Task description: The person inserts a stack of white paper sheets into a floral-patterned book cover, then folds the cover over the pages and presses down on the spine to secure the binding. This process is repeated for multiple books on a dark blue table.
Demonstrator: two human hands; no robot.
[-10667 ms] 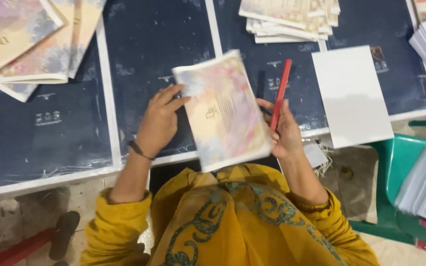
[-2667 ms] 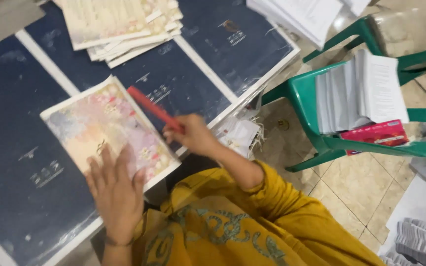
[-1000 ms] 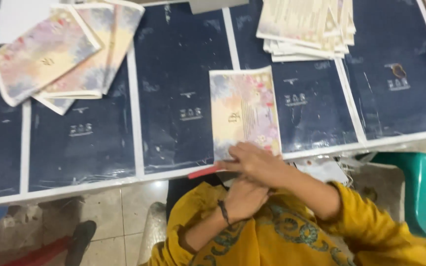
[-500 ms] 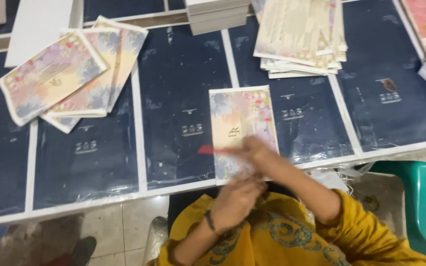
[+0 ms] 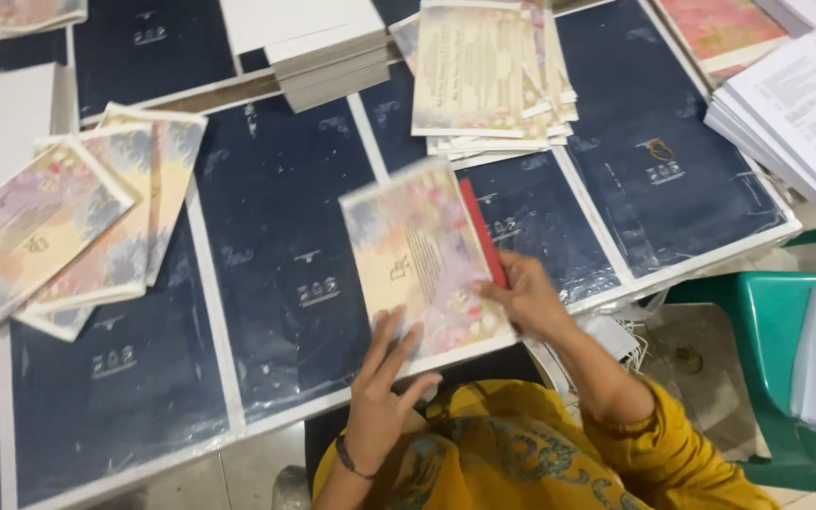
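Two hands are working one floral card (image 5: pixel 422 260) near the front edge of the surface. Right hand (image 5: pixel 526 297) is closing thumb and fingers on the card's right edge, and it is also gripping a red stick (image 5: pixel 482 231) that is lying along that same edge. Left hand (image 5: pixel 384 387) is open, fingers spread, fingertips pressing on the card's lower-left corner; nothing is gripped in it. Card is slightly blurred, and I cannot tell whether it is lying flat on the dark navy sheets (image 5: pixel 276 264) or lifted a little.

Outward: a fanned pile of similar floral cards (image 5: pixel 59 227) is sitting toward the left edge, well apart from the hands. A cream printed stack (image 5: pixel 484 76) is lying near the back edge, just beyond the card. A white block stack (image 5: pixel 318 47) is sitting beside it to the left. White printed sheets (image 5: pixel 795 104) are piling at the right edge. A green chair (image 5: pixel 767 368) with papers is standing off the right side.

Risks, as a judgement: the card is overhanging close to the front edge, so a loose left-hand press could be letting it slide off. Holding stick and card in one pinch could be skewing the card or creasing its edge. The plastic-covered navy sheets look slick, so slipping is likely.
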